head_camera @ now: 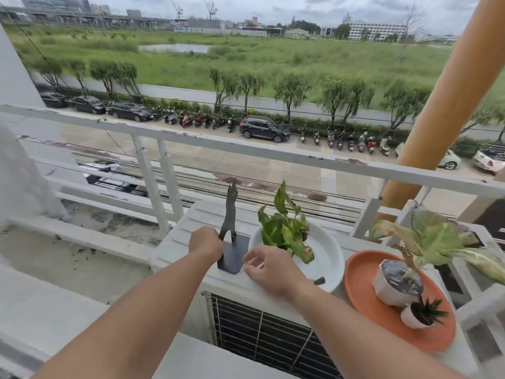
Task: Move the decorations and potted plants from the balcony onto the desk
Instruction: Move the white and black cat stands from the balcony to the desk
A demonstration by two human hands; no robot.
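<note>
A thin black metal figure on a flat black base [231, 253] stands upright on top of a white air-conditioner unit [180, 242]. My left hand [205, 243] is closed around the figure's lower stem. My right hand [269, 268] hovers with fingers spread at the near rim of a white dish [325, 255] holding a green leafy plant [284, 228]. To the right, an orange tray [363, 285] carries a white pot with a pale variegated plant [396, 283] and a small white pot with a spiky dark succulent [420, 314].
A white railing [246, 150] runs behind the unit, with a street drop beyond. An orange pole [442, 86] rises at the right. White rack bars [481, 310] stand at the far right. The bare concrete balcony floor [68, 263] lies to the left.
</note>
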